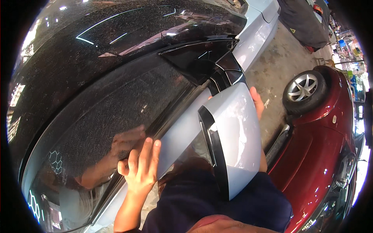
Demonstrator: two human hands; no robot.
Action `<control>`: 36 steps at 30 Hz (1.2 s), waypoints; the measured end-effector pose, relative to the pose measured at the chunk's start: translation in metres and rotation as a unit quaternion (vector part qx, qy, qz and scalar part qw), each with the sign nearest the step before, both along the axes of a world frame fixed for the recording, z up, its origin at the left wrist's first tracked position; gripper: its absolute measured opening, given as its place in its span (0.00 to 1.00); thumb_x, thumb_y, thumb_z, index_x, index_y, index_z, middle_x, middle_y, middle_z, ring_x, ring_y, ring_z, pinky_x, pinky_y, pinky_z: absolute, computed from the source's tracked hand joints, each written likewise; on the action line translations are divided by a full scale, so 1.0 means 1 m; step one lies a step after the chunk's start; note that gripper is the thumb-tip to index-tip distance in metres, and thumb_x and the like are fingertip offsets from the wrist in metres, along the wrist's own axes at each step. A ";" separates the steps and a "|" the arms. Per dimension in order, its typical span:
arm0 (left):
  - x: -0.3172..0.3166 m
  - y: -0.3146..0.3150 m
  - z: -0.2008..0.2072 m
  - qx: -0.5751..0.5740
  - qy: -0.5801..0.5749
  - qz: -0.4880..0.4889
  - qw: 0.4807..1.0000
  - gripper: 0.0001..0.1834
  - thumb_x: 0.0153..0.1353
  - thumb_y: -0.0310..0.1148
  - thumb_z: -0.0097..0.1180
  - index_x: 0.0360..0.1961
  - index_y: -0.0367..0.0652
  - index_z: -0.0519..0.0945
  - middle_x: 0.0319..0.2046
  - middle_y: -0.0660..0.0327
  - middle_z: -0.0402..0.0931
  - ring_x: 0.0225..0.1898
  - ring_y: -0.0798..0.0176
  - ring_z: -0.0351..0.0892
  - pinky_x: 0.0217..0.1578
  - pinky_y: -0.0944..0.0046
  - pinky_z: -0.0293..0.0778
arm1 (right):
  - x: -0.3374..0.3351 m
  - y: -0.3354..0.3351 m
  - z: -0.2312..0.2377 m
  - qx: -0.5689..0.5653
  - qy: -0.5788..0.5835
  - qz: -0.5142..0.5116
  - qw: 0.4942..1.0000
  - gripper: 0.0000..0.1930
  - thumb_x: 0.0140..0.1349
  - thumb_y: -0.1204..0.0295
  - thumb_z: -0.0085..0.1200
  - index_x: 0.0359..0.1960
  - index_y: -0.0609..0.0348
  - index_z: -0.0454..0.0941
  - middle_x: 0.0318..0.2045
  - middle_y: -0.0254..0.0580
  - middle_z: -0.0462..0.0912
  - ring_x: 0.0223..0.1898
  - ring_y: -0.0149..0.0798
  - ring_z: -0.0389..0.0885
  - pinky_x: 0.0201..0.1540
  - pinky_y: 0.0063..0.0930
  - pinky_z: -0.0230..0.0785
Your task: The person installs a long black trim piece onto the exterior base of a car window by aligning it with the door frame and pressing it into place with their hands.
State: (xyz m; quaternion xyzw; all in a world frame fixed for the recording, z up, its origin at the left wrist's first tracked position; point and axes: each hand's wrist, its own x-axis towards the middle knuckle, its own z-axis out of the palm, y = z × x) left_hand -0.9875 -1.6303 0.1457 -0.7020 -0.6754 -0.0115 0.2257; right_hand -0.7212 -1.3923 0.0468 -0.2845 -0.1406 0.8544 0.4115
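A silver-white side mirror (237, 128) with a black edge juts out from the car door in the middle of the view. Behind and beneath its housing is my right hand (257, 101), mostly hidden. Some of its fingers show past the mirror's right edge, and a fingertip peeks out near the mount, so the hand grips the mirror from below. My left hand (142, 165) lies against the lower edge of the dusty side window (116, 101), on the door's black trim. Its fingers are stretched out and hold nothing; the glass reflects them.
The silver car's windshield (128, 35) and bonnet extend toward the far side. A dark red car (311, 155) with a silver-spoked wheel (302, 88) stands to the right, across a strip of concrete floor (272, 66). A dark cover (303, 23) drapes something at the far right.
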 end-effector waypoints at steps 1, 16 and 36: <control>-0.001 0.001 0.000 0.003 0.001 -0.004 1.000 0.21 0.59 0.34 0.62 0.55 0.55 0.83 0.52 0.70 0.81 0.41 0.67 0.73 0.48 0.58 0.55 | -0.001 0.000 -0.001 -0.003 -0.010 0.010 1.000 0.28 0.70 0.45 0.44 0.42 0.60 0.84 0.40 0.52 0.87 0.43 0.51 0.84 0.44 0.45 0.80; -0.006 -0.013 0.001 0.022 -0.014 0.012 1.000 0.25 0.54 0.28 0.64 0.56 0.48 0.82 0.53 0.67 0.81 0.43 0.65 0.75 0.49 0.59 0.59 | -0.043 -0.110 -0.020 0.219 -0.137 0.042 0.965 0.12 0.71 0.68 0.52 0.47 0.64 0.77 0.38 0.47 0.81 0.35 0.37 0.80 0.34 0.29 0.75; -0.042 -0.106 -0.012 0.106 -0.061 0.032 0.992 0.15 0.55 0.27 0.67 0.45 0.49 0.88 0.40 0.67 0.85 0.36 0.64 0.73 0.44 0.60 0.58 | -0.145 -0.126 0.034 0.636 -0.483 -0.116 0.590 0.35 0.73 0.63 0.45 0.73 0.74 0.48 0.74 0.70 0.47 0.75 0.65 0.47 0.75 0.50 0.43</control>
